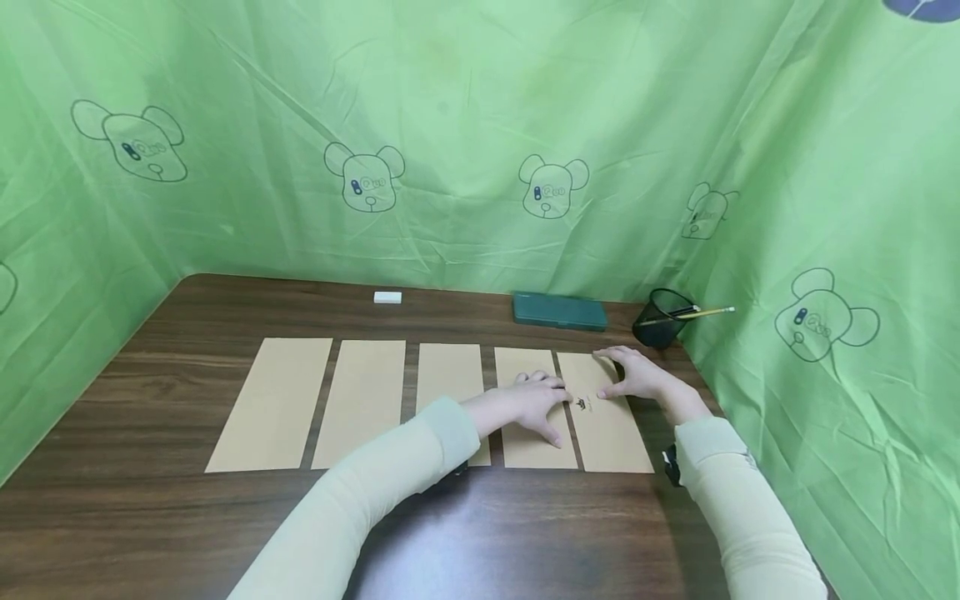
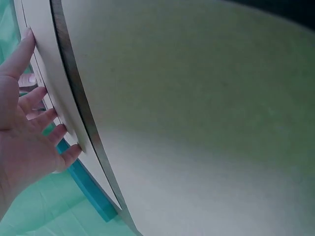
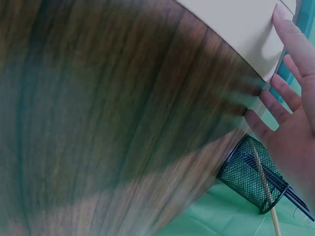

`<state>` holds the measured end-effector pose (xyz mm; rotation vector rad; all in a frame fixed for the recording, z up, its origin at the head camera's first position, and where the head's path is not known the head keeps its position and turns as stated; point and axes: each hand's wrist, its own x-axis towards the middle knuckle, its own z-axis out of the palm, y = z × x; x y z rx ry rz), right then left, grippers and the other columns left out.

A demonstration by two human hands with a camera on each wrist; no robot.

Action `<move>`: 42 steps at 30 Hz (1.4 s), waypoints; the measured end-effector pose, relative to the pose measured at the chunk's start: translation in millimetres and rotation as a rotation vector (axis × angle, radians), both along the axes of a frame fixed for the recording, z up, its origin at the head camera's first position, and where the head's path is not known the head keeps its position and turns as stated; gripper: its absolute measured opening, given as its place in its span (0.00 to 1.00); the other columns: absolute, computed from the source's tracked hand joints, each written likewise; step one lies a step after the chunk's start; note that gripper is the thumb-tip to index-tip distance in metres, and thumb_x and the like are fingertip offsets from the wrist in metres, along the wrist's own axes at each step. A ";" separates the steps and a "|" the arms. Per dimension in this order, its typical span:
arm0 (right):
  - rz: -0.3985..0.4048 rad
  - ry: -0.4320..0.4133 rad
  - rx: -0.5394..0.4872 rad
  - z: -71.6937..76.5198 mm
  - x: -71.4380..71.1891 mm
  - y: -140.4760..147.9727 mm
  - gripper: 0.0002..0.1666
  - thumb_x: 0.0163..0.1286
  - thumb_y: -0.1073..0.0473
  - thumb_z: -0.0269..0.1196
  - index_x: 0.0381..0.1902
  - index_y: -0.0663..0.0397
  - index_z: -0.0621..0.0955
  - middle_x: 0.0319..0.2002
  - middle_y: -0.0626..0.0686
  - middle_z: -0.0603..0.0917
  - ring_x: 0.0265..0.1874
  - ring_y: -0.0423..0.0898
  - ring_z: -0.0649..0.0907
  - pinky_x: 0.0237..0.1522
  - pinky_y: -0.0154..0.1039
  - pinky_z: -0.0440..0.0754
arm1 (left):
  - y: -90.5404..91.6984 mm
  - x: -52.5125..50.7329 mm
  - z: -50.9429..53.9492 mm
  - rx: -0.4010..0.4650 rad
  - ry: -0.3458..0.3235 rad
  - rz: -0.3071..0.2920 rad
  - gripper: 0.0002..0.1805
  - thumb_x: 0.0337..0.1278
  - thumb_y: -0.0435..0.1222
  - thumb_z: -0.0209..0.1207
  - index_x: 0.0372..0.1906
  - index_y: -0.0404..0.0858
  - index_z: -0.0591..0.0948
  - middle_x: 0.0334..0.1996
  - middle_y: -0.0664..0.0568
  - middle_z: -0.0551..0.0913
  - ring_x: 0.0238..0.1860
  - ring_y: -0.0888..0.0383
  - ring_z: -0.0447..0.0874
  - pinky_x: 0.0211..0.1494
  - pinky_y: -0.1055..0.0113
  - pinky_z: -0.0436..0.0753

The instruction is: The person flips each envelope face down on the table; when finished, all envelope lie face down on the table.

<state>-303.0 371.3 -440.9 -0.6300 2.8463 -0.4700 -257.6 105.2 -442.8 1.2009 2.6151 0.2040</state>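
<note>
Several tan paper rectangles lie side by side in a row across the table. The one at the far right, a tan sheet with a small dark printed mark, lies between my two hands. My left hand is over the neighbouring tan sheet, spread fingertips touching the paper near the gap between the two. My right hand has its thumb on the printed sheet and its other fingers along the upper right edge. In the left wrist view the left hand's fingers are spread; the right wrist view shows the right hand's fingers extended.
Behind the row, a white block and a flat dark green case lie on the brown wooden table. A black mesh cup with pencils leans tilted at the back right, near my right hand. Green curtains surround the table.
</note>
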 end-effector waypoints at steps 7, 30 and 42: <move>-0.039 0.034 -0.062 2.1 -2.8 -2.4 0.45 0.49 0.55 0.75 0.64 0.57 0.69 0.58 0.68 0.66 0.57 0.65 0.69 0.54 0.63 0.68 | 0.4 0.1 -0.3 0.000 0.005 0.004 0.47 0.38 0.65 0.64 0.69 0.56 0.64 0.72 0.54 0.57 0.71 0.52 0.52 0.66 0.52 0.61; -0.170 -0.194 -0.587 5.3 -6.1 13.9 0.25 0.56 0.86 0.51 0.52 0.71 0.67 0.45 0.70 0.70 0.38 0.51 0.78 0.32 0.48 0.83 | 3.0 -33.3 4.2 0.273 -0.088 0.037 0.44 0.49 0.49 0.67 0.71 0.49 0.61 0.70 0.54 0.62 0.69 0.51 0.54 0.68 0.52 0.58; -0.187 -0.352 -0.654 8.0 11.1 13.8 0.35 0.65 0.71 0.58 0.67 0.69 0.58 0.65 0.72 0.60 0.55 0.65 0.74 0.47 0.54 0.80 | 10.8 -35.1 12.7 0.412 0.086 0.123 0.20 0.53 0.41 0.65 0.54 0.51 0.79 0.49 0.60 0.80 0.59 0.59 0.66 0.61 0.60 0.64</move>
